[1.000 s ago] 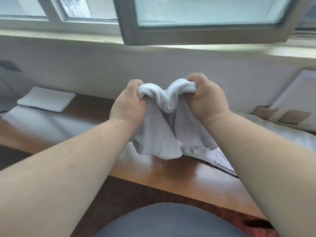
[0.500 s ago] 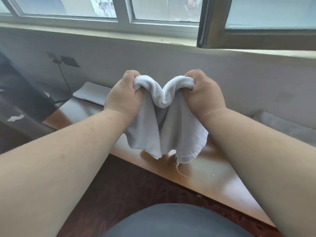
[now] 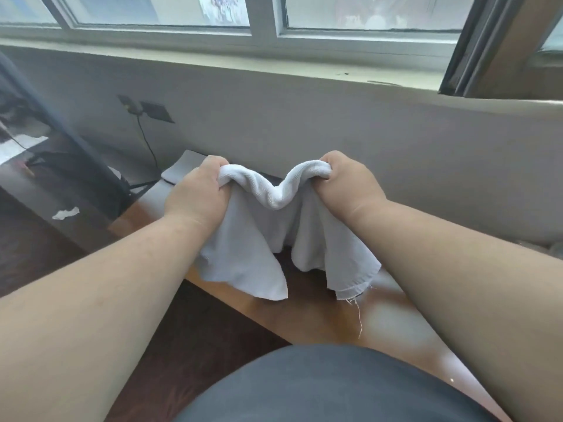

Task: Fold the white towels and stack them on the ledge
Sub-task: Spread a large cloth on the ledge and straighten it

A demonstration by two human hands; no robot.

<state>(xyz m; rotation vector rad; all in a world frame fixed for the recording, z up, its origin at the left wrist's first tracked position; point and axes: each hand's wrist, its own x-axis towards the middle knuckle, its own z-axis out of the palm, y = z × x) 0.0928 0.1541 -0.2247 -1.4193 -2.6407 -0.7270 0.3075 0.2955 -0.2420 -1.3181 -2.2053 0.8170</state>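
Left grip (image 3: 198,194) and right grip (image 3: 350,184) clamp white towel (image 3: 274,233) top edge at 12 o'clock, forearms extended, fingertips hidden.

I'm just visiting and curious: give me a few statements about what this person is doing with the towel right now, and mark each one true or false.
1. Both the left hand and the right hand grip the crumpled white cloth towel. True.
2. The towel lies flat and neatly folded on the brown wooden ledge. False: it hangs bunched between the hands, sagging in the middle.
3. A loose thread dangles from the towel's lower edge. True.
4. A folded pale towel lies at the ledge's far end, behind the left hand. True.
5. The right hand is open and empty. False: its fingers are curled round the towel.
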